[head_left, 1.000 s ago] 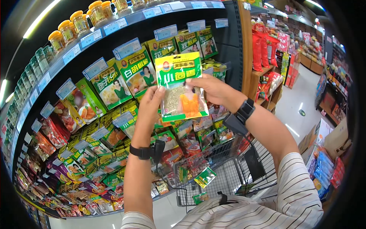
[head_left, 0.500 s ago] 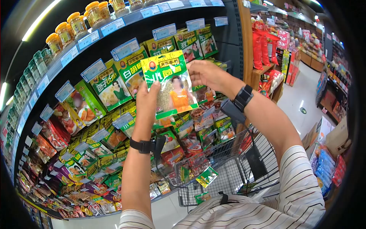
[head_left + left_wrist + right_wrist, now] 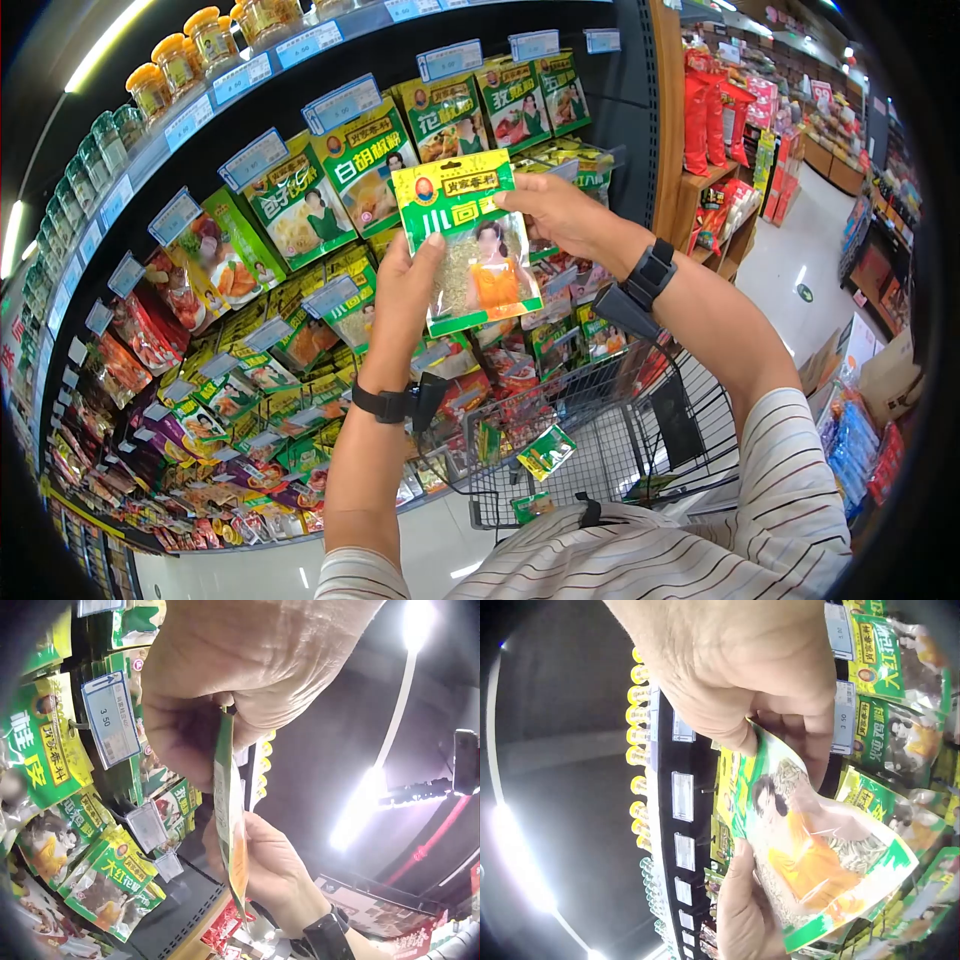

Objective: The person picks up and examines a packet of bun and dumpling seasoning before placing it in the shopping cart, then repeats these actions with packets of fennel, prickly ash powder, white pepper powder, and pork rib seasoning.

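A shopper's two hands held one clear-fronted spice packet (image 3: pixel 475 265) upright, tilted slightly, before a supermarket shelf (image 3: pixel 362 24). The left hand (image 3: pixel 405 285) gripped its left edge, thumb across the front and the other fingers curled behind. The right hand (image 3: pixel 565 212) pinched the upper right edge, its thumb likewise on the printed face and its fingers folded to the back, as the right wrist view showed. The left wrist view caught the packet nearly edge-on, sandwiched between the left thumb and fingers, with the right hand at the far side. Yellow and green along the top, the packet bore one printed figure in orange over pale seeds.

Beyond it, six green hanging packets (image 3: pixel 365 165) lined the upper row, beneath six price tags (image 3: pixel 342 103); the packets in the rows below were too crowded to count. At least four yellow-lidded jars (image 3: pixel 208 36) stood on the shelf above, near a line of green jars (image 3: pixel 105 137) blurring toward the left.

Below the hands, one wire shopping cart (image 3: pixel 600 450) carried three smaller-looking packets (image 3: pixel 547 453), well apart from the one in the fingers. Each wrist wore one black strap (image 3: pixel 652 275), two in all, and a single striped shirt (image 3: pixel 640 555) filled the foreground. To the right, several tall red bags (image 3: pixel 702 115) stood on a wooden rack (image 3: pixel 668 120) beside the aisle.
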The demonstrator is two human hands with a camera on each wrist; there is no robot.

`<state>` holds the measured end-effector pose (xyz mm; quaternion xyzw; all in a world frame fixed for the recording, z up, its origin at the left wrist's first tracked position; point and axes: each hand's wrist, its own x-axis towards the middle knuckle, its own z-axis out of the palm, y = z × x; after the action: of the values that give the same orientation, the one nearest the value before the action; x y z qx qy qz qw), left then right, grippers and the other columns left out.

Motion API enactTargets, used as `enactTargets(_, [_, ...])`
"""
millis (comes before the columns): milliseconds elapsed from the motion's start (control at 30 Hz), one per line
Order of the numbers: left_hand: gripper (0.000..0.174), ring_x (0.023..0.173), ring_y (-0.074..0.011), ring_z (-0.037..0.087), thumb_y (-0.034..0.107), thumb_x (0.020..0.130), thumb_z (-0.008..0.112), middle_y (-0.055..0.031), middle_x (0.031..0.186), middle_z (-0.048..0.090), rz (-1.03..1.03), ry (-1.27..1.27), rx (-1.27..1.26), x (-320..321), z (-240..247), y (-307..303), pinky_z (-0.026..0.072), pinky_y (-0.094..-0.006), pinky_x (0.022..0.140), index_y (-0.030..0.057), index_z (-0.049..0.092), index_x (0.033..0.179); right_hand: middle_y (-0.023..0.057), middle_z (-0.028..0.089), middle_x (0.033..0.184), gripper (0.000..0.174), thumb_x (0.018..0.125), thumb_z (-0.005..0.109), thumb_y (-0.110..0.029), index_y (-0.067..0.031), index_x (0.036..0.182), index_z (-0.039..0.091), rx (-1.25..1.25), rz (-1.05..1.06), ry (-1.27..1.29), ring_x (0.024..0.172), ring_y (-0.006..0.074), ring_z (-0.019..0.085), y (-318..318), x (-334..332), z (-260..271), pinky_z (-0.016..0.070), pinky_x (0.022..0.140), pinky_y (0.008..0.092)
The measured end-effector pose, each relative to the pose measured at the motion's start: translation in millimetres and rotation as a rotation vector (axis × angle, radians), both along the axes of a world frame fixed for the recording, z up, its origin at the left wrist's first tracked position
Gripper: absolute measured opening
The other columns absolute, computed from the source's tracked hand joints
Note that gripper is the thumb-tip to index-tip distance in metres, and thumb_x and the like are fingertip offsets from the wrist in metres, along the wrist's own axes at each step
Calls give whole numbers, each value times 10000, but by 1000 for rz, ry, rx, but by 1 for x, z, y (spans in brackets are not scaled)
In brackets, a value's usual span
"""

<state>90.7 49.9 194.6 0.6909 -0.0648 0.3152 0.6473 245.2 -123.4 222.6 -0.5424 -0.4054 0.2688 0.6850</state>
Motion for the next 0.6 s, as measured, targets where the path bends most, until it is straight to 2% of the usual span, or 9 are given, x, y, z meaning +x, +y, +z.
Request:
enactTargets(133, [309, 1008, -96, 573, 200, 1003, 586, -27, 1161, 631, 37, 26, 21, -4, -5, 7, 454, -270, 906, 15, 565, 1249, 49, 668, 1126, 286, 971, 564, -162, -34, 1217, 634, 28, 38, 18, 959, 117, 636, 0, -10, 4, 514, 800, 297])
enactTargets(167, [328, 1027, -105, 588, 207, 1003, 589, -36, 1190, 630, 38, 40, 22, -5, -6, 8, 462, -273, 918, 13, 559, 1266, 55, 678, 1094, 278, 969, 564, -151, -26, 1207, 634, 40, 18, 10, 914, 118, 657, 1, -10, 2, 537, 764, 291])
enactTargets(267, [338, 1036, -104, 589, 205, 1004, 586, -44, 1201, 628, 15, 49, 11, -5, -6, 8, 466, -281, 924, 7, 550, 1276, 37, 663, 1143, 321, 991, 559, -163, -24, 1278, 596, 2, 28, 8, 956, 96, 627, -1, -9, 1, 529, 787, 274])
enactTargets(367, [337, 1028, -101, 592, 197, 1005, 582, -45, 1189, 634, 21, 42, 32, -4, -7, 6, 472, -282, 919, 7, 546, 1281, 36, 662, 1140, 319, 990, 557, -166, -25, 1273, 598, 12, 36, 14, 950, 96, 628, -6, -12, 4, 530, 779, 275])
enactTargets(500, [270, 968, -79, 544, 175, 1003, 575, -10, 1099, 624, -11, 31, 11, -3, -3, -5, 443, -262, 875, 9, 580, 1215, 41, 663, 1144, 315, 987, 560, -169, -27, 1265, 604, 6, -3, -35, 949, 97, 633, -12, -9, 1, 537, 773, 273])
enactTargets(600, [260, 959, -76, 544, 172, 1004, 571, -8, 1098, 623, -33, 30, 3, -2, -2, -11, 444, -258, 866, 9, 581, 1207, 25, 659, 1132, 314, 970, 563, -188, -46, 1243, 628, 11, -10, -21, 968, 96, 594, -14, -3, -4, 488, 742, 269])
